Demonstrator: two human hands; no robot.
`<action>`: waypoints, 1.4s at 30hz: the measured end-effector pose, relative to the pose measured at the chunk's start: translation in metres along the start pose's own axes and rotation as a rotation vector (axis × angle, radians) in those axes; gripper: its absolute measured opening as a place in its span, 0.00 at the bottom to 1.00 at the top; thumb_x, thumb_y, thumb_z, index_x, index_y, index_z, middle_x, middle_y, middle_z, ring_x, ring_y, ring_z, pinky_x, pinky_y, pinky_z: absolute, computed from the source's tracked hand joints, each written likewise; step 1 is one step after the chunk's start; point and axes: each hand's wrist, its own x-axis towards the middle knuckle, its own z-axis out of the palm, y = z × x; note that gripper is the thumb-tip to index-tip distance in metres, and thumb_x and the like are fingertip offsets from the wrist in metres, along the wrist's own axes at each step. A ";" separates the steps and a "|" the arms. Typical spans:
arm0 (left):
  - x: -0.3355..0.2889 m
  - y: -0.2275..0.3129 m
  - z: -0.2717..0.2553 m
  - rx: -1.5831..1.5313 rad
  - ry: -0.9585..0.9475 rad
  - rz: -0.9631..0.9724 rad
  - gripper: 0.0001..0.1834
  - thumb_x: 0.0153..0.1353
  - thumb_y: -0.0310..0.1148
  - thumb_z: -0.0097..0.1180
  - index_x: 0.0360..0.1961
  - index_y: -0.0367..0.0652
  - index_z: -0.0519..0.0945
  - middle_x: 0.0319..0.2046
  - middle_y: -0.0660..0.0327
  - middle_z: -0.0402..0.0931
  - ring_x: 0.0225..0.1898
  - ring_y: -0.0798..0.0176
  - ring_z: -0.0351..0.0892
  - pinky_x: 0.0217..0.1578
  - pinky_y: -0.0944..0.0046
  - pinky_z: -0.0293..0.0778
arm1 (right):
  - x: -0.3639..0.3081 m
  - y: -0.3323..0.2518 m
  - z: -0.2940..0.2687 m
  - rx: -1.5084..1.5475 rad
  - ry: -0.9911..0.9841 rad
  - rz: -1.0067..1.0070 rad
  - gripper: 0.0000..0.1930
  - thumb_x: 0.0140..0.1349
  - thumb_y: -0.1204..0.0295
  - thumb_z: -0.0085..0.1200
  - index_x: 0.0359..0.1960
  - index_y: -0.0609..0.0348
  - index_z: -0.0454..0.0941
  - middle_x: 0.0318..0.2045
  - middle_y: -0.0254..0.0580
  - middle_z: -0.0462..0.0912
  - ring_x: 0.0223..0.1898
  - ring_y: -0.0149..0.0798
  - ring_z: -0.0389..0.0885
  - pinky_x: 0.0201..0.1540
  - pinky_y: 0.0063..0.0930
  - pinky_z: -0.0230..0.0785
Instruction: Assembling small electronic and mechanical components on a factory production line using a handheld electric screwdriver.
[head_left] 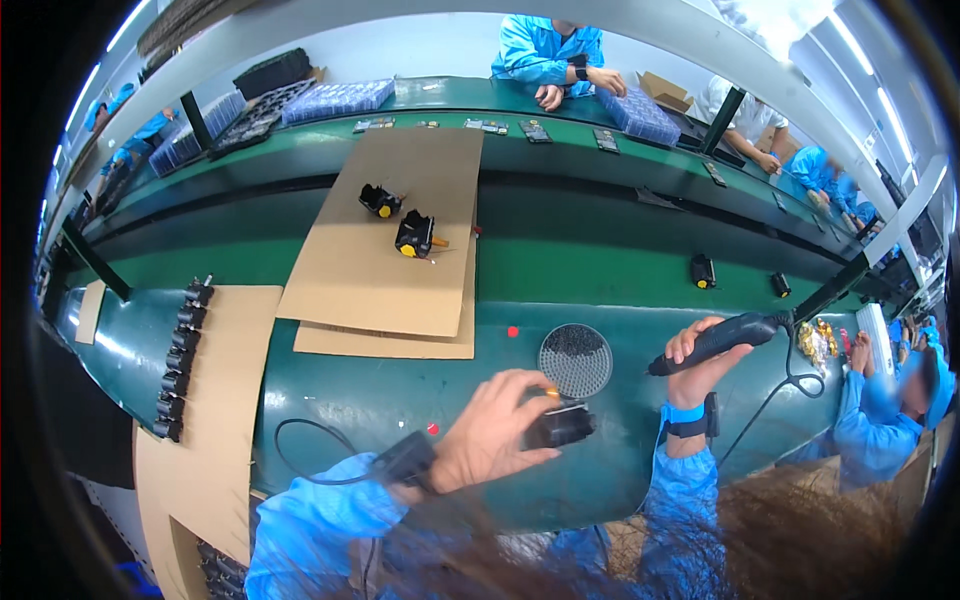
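Note:
My left hand [495, 432] is closed on a small black plastic housing [562, 426] with an orange-yellow bit at its top, held low over the green bench. In my right hand [700, 362] lies a black electric screwdriver [722, 343], its tip pointing left and its cord hanging from the rear end. Between the two hands, a little farther off, is a round grey dish [604, 372] with many tiny dark screws in it. Two similar black housings with yellow round parts, one nearer [414, 234] and one farther [379, 201], rest on cardboard sheets [385, 290] ahead of my left hand.
A row of black housings [180, 362] lines the cardboard at left. Two more black units, one larger [703, 271] and one smaller [780, 285], sit on the green belt [600, 250]. Co-workers in blue sit across and at right. Gold-coloured packets [818, 342] lie near the right one.

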 end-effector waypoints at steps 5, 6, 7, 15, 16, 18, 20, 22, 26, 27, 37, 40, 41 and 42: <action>-0.016 0.026 -0.071 0.307 -0.121 -0.242 0.32 0.45 0.37 0.77 0.51 0.41 0.76 0.60 0.49 0.66 0.64 0.41 0.66 0.61 0.45 0.69 | -0.004 0.006 0.001 -0.191 -0.070 0.095 0.41 0.62 0.23 0.34 0.42 0.54 0.68 0.19 0.32 0.68 0.18 0.30 0.67 0.25 0.27 0.63; -0.020 0.028 -0.072 0.333 -0.122 -0.259 0.32 0.45 0.37 0.77 0.51 0.41 0.76 0.60 0.49 0.66 0.64 0.41 0.66 0.61 0.45 0.69 | -0.006 0.008 0.004 -0.185 -0.124 0.078 0.41 0.62 0.24 0.36 0.43 0.55 0.68 0.20 0.33 0.68 0.18 0.30 0.67 0.26 0.27 0.63; -0.023 0.028 -0.064 0.425 -0.156 -0.217 0.31 0.46 0.37 0.76 0.52 0.43 0.76 0.61 0.47 0.65 0.66 0.40 0.64 0.61 0.44 0.69 | -0.009 0.010 0.000 -0.168 -0.148 0.108 0.42 0.59 0.22 0.38 0.43 0.55 0.69 0.20 0.32 0.69 0.19 0.30 0.68 0.26 0.27 0.63; -0.060 0.035 -0.042 0.320 -0.333 -0.245 0.33 0.54 0.30 0.69 0.62 0.47 0.72 0.66 0.40 0.58 0.68 0.35 0.63 0.58 0.46 0.75 | -0.019 0.017 -0.014 -0.090 -0.161 0.170 0.41 0.60 0.24 0.43 0.50 0.53 0.70 0.23 0.32 0.70 0.22 0.30 0.69 0.27 0.26 0.63; -0.064 0.038 -0.056 0.223 -0.259 -0.287 0.35 0.54 0.28 0.68 0.64 0.47 0.70 0.66 0.39 0.57 0.66 0.34 0.64 0.59 0.47 0.75 | -0.020 0.017 -0.013 -0.101 -0.150 0.159 0.41 0.61 0.25 0.43 0.46 0.56 0.69 0.22 0.32 0.69 0.21 0.29 0.67 0.27 0.24 0.63; -0.081 0.040 -0.090 0.158 -0.091 -0.376 0.41 0.52 0.24 0.68 0.68 0.43 0.66 0.67 0.37 0.53 0.63 0.32 0.67 0.59 0.48 0.75 | -0.014 0.021 -0.030 -0.032 -0.134 0.183 0.42 0.59 0.24 0.44 0.46 0.55 0.69 0.22 0.31 0.68 0.21 0.29 0.67 0.26 0.24 0.63; -0.111 0.042 -0.140 0.158 0.112 -0.582 0.46 0.48 0.25 0.72 0.69 0.39 0.64 0.66 0.41 0.56 0.66 0.36 0.64 0.61 0.51 0.73 | -0.011 0.021 -0.034 -0.089 -0.222 0.150 0.41 0.60 0.25 0.44 0.47 0.56 0.68 0.23 0.32 0.68 0.22 0.28 0.67 0.26 0.22 0.61; -0.157 0.046 -0.182 0.503 0.279 -0.598 0.48 0.45 0.24 0.72 0.69 0.37 0.62 0.60 0.45 0.67 0.61 0.45 0.72 0.58 0.55 0.75 | -0.009 0.012 -0.039 -0.079 -0.293 0.123 0.41 0.62 0.26 0.42 0.48 0.56 0.67 0.23 0.32 0.68 0.22 0.27 0.66 0.26 0.22 0.60; -0.313 0.010 -0.239 0.378 0.718 -1.020 0.52 0.42 0.19 0.75 0.70 0.45 0.63 0.55 0.53 0.73 0.53 0.57 0.79 0.53 0.58 0.78 | -0.012 0.018 -0.022 -0.153 -0.180 0.096 0.40 0.63 0.26 0.38 0.46 0.56 0.66 0.22 0.31 0.66 0.21 0.26 0.65 0.27 0.21 0.59; -0.344 0.010 -0.251 0.370 0.752 -1.108 0.53 0.42 0.22 0.74 0.72 0.47 0.61 0.53 0.53 0.76 0.57 0.56 0.76 0.55 0.55 0.74 | -0.011 0.013 -0.016 -0.152 -0.186 0.108 0.40 0.63 0.26 0.38 0.46 0.56 0.66 0.22 0.31 0.66 0.21 0.26 0.65 0.27 0.21 0.59; -0.471 -0.072 -0.266 0.597 0.786 -1.235 0.44 0.44 0.28 0.71 0.66 0.34 0.68 0.59 0.45 0.72 0.62 0.46 0.72 0.66 0.56 0.66 | -0.003 0.008 -0.018 -0.093 -0.314 0.147 0.37 0.67 0.28 0.35 0.43 0.55 0.65 0.21 0.30 0.64 0.20 0.25 0.62 0.27 0.20 0.57; -0.458 -0.081 -0.278 0.555 0.777 -1.259 0.45 0.45 0.29 0.71 0.67 0.34 0.67 0.60 0.45 0.71 0.63 0.45 0.71 0.67 0.56 0.65 | -0.009 0.016 -0.022 -0.124 -0.188 0.121 0.36 0.69 0.29 0.34 0.44 0.55 0.65 0.22 0.30 0.64 0.21 0.25 0.63 0.27 0.20 0.57; -0.458 -0.085 -0.281 0.540 0.770 -1.252 0.46 0.45 0.29 0.71 0.67 0.34 0.67 0.60 0.45 0.71 0.63 0.46 0.70 0.67 0.56 0.65 | -0.011 0.020 -0.025 -0.113 -0.092 0.110 0.36 0.69 0.30 0.34 0.44 0.55 0.65 0.22 0.30 0.65 0.21 0.25 0.63 0.27 0.20 0.57; -0.465 -0.091 -0.283 0.549 0.774 -1.245 0.47 0.44 0.29 0.72 0.68 0.35 0.67 0.60 0.44 0.71 0.63 0.45 0.70 0.67 0.56 0.65 | -0.010 0.021 -0.024 -0.106 -0.095 0.110 0.36 0.69 0.30 0.34 0.44 0.55 0.65 0.22 0.30 0.65 0.21 0.25 0.63 0.27 0.20 0.57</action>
